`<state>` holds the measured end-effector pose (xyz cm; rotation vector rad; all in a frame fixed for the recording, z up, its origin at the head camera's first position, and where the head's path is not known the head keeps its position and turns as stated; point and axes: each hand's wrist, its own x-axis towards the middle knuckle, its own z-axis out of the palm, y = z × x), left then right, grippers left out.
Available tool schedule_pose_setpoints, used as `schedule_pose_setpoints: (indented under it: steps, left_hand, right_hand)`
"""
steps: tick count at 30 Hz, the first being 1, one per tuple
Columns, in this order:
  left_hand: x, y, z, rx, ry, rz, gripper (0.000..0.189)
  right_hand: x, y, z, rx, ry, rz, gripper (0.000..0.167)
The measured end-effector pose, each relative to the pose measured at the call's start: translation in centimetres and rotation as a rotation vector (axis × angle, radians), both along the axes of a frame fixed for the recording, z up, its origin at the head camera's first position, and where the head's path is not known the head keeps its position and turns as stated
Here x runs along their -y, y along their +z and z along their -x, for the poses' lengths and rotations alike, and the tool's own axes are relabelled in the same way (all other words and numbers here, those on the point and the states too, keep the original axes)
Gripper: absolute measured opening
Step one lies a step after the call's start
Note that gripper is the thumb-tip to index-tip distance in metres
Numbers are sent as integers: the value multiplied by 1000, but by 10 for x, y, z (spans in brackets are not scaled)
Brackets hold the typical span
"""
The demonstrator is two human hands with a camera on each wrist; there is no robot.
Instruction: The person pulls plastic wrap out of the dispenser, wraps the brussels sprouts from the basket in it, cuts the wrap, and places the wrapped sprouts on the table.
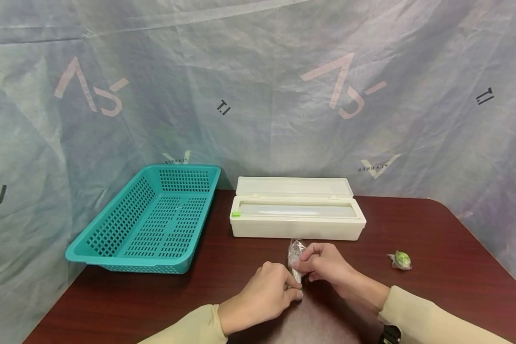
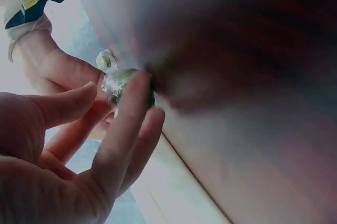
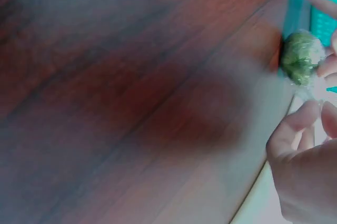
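A round green vegetable (image 3: 301, 58) in clear cling film shows in the right wrist view, at the fingers of the left hand. From above, the crumpled cling film (image 1: 295, 251) stretches away from it, and the hands hide most of the vegetable. My left hand (image 1: 264, 294) pinches the vegetable at the near end, thumb and forefinger drawn together. With bent fingers, my right hand (image 1: 328, 265) pinches the gathered film just beyond. Another film-wrapped green vegetable (image 1: 401, 260) lies on the table to the right.
Behind the hands stands a white cling film dispenser (image 1: 298, 228), lid up, with a green slider (image 1: 236, 214) at its left. A turquoise basket (image 1: 182, 263) with perforated sides is at the left. The dark red table (image 1: 413, 220) ends at a grey curtain (image 1: 258, 95).
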<state>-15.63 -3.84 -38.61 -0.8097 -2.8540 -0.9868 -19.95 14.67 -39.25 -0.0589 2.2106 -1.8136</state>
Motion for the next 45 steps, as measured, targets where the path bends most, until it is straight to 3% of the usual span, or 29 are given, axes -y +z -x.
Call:
schedule_pose_setpoints:
  steps: [4, 7, 9, 12, 16, 21, 25, 32, 35, 38, 42, 45]
  left_hand:
    - [-3, -1, 5, 8, 10, -27, 5]
    - [-5, -3, 10, 15, 11, -62, 11]
    - [-5, -3, 12, 23, 12, -89, 18]
    - [-6, -3, 15, 39, 24, -122, 26]
    - [-6, -2, 19, 82, 26, -181, 42]
    - [-4, -2, 23, 102, 17, -183, 39]
    - [-3, -1, 25, 78, 30, -137, 24]
    - [-2, -1, 27, 87, 26, -136, 26]
    - [0, -2, 27, 113, 22, -157, 27]
    - [1, -3, 26, 187, 26, -220, 26]
    - [3, -2, 24, 286, 53, -289, 19]
    - [5, 0, 21, 315, 68, -285, 15]
  right_hand:
    - [-3, 2, -1, 13, -44, 75, 54]
    - [-6, 3, -2, 21, -16, 96, 72]
    - [-9, 3, -3, 10, 14, 89, 69]
    - [-15, 3, -5, -37, 61, 86, 47]
    - [-20, 3, -8, -180, 111, 40, 18]
    - [-22, 1, -17, -400, 180, -73, 10]
    - [-22, -2, -28, -574, 216, -166, 13]
    - [-18, -8, -41, -857, 245, -271, 30]
    - [-17, -12, -44, -941, 248, -304, 29]
    - [-16, -16, -47, -1007, 265, -324, 28]
    - [-14, -19, -50, -1060, 294, -357, 30]
    - [-13, -20, -50, -1087, 312, -399, 29]
